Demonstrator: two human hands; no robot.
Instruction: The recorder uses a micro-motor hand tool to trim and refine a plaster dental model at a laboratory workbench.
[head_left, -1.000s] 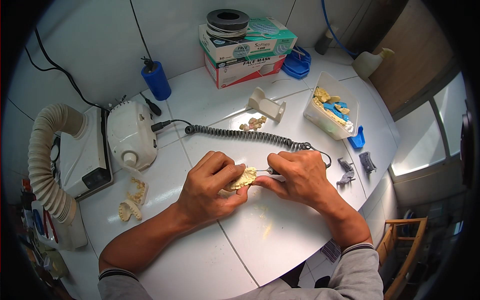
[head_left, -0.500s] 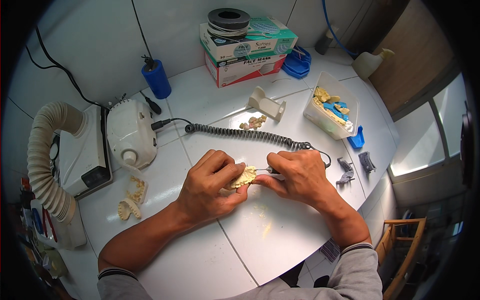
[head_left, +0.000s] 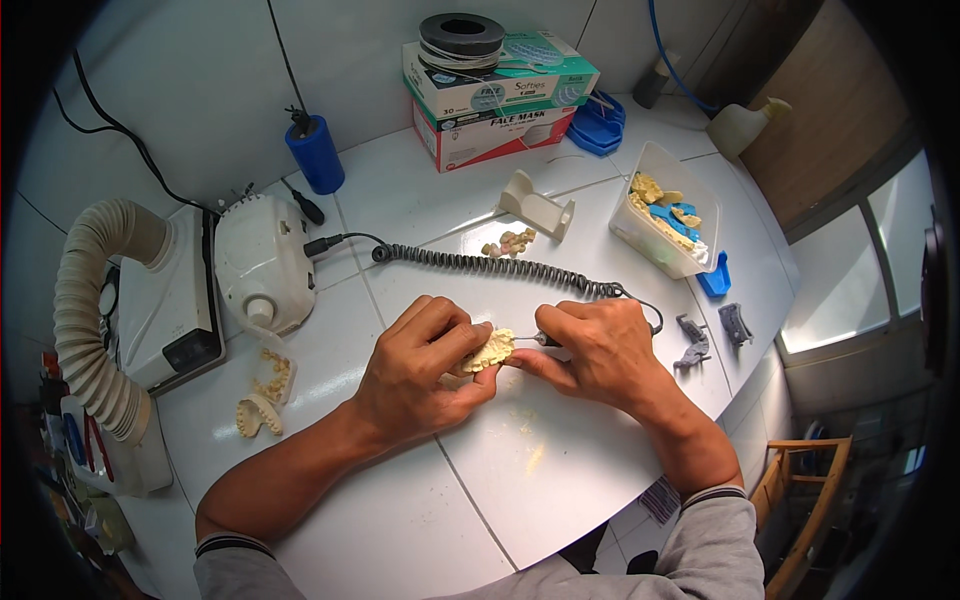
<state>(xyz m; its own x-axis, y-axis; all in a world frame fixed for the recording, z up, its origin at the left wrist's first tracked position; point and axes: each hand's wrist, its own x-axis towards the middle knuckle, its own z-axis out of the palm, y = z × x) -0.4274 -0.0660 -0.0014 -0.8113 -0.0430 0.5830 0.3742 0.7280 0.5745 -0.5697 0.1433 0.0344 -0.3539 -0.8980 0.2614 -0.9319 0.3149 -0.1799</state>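
Above the middle of the white tiled table, my left hand (head_left: 415,370) pinches a pale yellow plaster dental cast (head_left: 494,350) between thumb and fingers. My right hand (head_left: 610,350) is closed round a dental handpiece (head_left: 543,340), most of which the fingers hide. Its thin metal shank points left and meets the right edge of the cast. The right thumb rests close to the cast's lower edge. Beneath the hands lies a dusting of yellow powder (head_left: 534,455). A coiled black cord (head_left: 500,265) runs from the handpiece to a white control box (head_left: 262,265).
A hose-fitted white machine (head_left: 165,310) stands left, with another cast (head_left: 258,416) and small tooth pieces nearby. Behind my hands are a beige holder (head_left: 537,208) and loose teeth (head_left: 509,243). A plastic tub (head_left: 660,240) of cast pieces and grey parts (head_left: 692,342) sit right; stacked boxes (head_left: 500,110) stand behind.
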